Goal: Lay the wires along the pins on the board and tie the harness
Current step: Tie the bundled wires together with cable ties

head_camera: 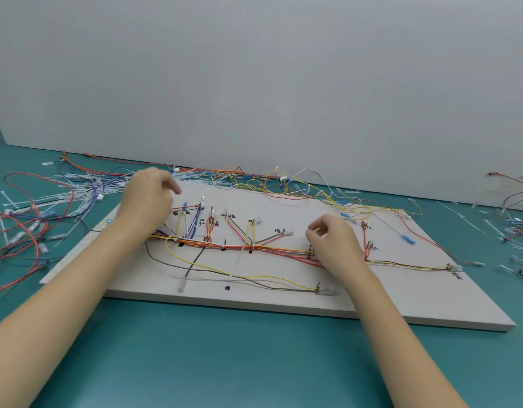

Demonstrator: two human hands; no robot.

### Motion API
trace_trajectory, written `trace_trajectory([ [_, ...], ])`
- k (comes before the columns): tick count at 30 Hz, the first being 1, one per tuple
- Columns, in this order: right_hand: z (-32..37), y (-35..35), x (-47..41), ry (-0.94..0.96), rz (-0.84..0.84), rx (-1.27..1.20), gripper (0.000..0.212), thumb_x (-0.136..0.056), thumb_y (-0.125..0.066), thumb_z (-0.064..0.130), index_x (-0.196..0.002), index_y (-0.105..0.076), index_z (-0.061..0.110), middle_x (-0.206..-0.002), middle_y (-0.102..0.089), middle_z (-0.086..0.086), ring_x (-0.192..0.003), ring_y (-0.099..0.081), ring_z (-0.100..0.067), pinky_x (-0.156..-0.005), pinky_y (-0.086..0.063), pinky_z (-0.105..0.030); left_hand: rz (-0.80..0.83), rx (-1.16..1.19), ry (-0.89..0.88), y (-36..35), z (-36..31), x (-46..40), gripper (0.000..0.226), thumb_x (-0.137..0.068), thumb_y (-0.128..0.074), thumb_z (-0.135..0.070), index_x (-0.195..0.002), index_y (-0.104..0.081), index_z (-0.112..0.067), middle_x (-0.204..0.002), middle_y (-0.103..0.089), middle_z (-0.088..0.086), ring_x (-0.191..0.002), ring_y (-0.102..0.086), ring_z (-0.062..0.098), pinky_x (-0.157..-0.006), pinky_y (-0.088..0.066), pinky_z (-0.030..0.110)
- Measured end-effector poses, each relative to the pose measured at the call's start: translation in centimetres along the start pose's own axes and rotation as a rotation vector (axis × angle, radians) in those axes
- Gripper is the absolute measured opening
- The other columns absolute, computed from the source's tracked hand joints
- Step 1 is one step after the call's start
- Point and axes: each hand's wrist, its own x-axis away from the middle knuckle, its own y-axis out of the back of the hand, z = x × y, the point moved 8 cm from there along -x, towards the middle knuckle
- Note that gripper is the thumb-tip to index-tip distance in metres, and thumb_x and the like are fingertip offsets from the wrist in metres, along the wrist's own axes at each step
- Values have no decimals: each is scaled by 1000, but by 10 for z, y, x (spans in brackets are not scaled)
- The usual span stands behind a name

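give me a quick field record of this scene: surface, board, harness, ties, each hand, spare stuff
surface: teal table
board: white board, flat on the table, handwritten marks by the pins
harness: main wire bundle running left to right, branches fanning up to the pins
ties: white cable tie round the bundle
left hand: over the bundle's left end, grasp unclear
right hand: fingers curled over the bundle's right part, grasp unclear
spare: loose wires left of the board

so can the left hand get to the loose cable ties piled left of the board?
Probably yes. The left hand hovers over the board's far-left corner, and the cable ties lie just beyond, with only loose wires around them.
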Motion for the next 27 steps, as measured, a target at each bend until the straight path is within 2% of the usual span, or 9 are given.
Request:
trace_trajectory([
  [4,-14,-8,-1,-75,161,-43,11,-91,-62,26,-88,-66,17,-83,-65,1,-79,-62,-18,-72,-49,-30,87,220,-82,-16,-53,23,29,-88,-52,5,-93,-76,-9,-96,-74,5,-92,-64,19,-87,-47,26],
  [8,7,10,1,64,-46,-186,12,-92,-59,18,-86,-68,11,-82,-65,0,-77,-58,-14,-68,-44,-25,189,409,-166,-12,-96,40,16,-86,-65,0,-88,-75,-12,-84,-72,-3,-75,-65,9,-73,-49,12],
  [11,34,20,11,213,-137,-416,10,-90,-63,10,-84,-71,10,-78,-67,0,-70,-58,-9,-65,-45,-16,288,676,-49,-17,-113,56,12,-82,-71,0,-84,-75,-11,-84,-75,2,-80,-71,15,-78,-56,21],
  [14,48,3,17,129,72,-735,14,-91,-65,16,-84,-75,10,-72,-68,-1,-63,-60,-10,-55,-47,-20,402,789,-38,-29,-133,75,14,-80,-72,3,-83,-76,-11,-82,-76,4,-79,-72,13,-77,-56,21],
  [18,52,-12,23,28,223,-898,12,-90,-65,14,-85,-76,10,-74,-70,-4,-64,-59,-14,-51,-45,-21,491,884,56,-43,-134,85,17,-77,-75,5,-78,-75,-12,-81,-76,5,-77,-72,13,-75,-56,22],
  [21,49,-14,23,-3,240,-929,11,-89,-65,11,-83,-74,8,-74,-70,-5,-67,-61,-17,-51,-45,-22,533,929,126,-50,-130,90,15,-75,-77,3,-78,-74,-11,-77,-76,4,-72,-71,12,-69,-55,22],
  [23,50,-13,22,8,250,-903,11,-90,-64,10,-84,-73,8,-76,-70,-5,-71,-62,-18,-52,-45,-22,504,917,175,-51,-126,89,12,-76,-79,-3,-80,-71,-12,-73,-75,6,-69,-68,15,-68,-52,29],
  [25,52,-12,23,38,276,-856,13,-92,-61,10,-84,-71,8,-77,-70,-4,-71,-62,-14,-55,-47,-22,444,948,240,-51,-119,86,14,-79,-78,-9,-89,-69,-11,-73,-73,5,-71,-66,17,-68,-53,31],
  [27,54,-13,25,72,344,-787,13,-93,-61,11,-85,-71,8,-76,-71,-3,-72,-63,-11,-57,-49,-21,427,985,266,-52,-116,84,19,-82,-75,-14,-100,-70,-15,-78,-71,0,-74,-66,13,-65,-55,25],
])
